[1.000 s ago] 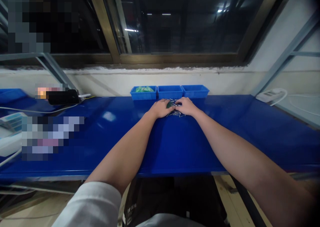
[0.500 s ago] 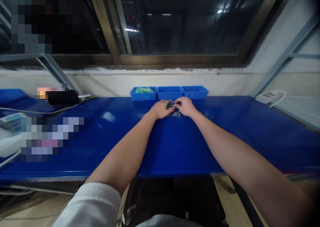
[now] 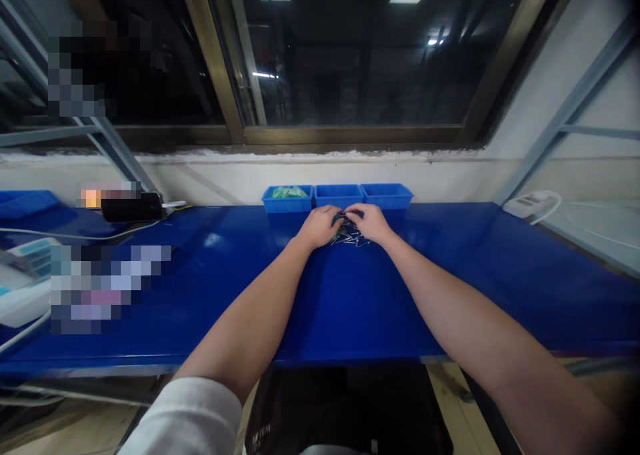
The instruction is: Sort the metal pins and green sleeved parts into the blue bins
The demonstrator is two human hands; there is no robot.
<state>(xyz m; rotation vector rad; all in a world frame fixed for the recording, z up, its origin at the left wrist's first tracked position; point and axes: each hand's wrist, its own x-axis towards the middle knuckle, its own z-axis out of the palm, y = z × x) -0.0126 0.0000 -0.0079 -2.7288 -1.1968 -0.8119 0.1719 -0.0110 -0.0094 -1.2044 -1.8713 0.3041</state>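
A loose pile of thin, shiny metal screws or pins (image 3: 353, 238) lies on the blue table, below and between my hands; their exact kind is too small to tell. My left hand (image 3: 319, 227) is at the pile's left side, its fingers curled and thumb bent inward, with something dark greenish partly showing by the fingers. From the right, my right hand (image 3: 373, 223) reaches in with thumb and fingers brought together close to the left fingertips. What sits between the fingertips is mostly hidden.
Three blue bins stand behind the hands: the left bin (image 3: 287, 205) holds green plastic bags, beside a middle bin (image 3: 339, 195) and a right bin (image 3: 387, 196). A black phone (image 3: 133, 207) leans at left. A white power strip (image 3: 531, 203) lies at right.
My right hand's pinching fingers have moved to the far side of the pile, nearer my left fingertips. The green piece by my left hand shows less. The view has tilted up slightly.
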